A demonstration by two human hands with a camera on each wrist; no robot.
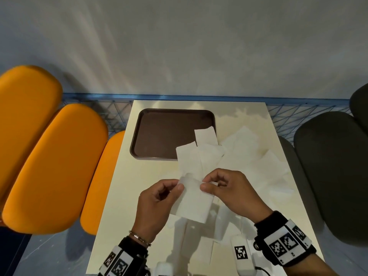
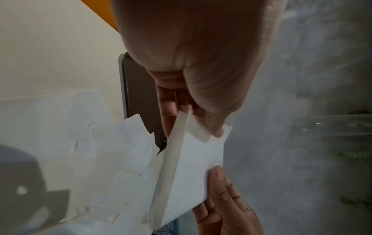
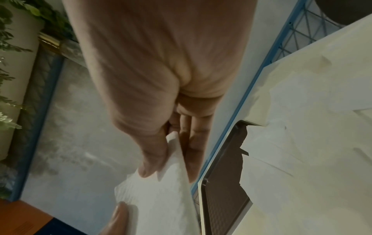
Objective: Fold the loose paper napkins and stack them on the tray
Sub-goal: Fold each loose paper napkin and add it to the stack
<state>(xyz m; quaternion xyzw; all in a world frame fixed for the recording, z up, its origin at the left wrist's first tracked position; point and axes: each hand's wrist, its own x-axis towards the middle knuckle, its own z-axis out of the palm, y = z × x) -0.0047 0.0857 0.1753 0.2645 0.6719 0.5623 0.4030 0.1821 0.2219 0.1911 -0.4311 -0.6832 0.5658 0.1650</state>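
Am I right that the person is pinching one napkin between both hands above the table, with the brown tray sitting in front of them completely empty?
Not quite: the brown tray is not empty. The head view shows loose white napkins overlapping its near right corner. The rest holds: the left hand and right hand pinch one napkin above the table.
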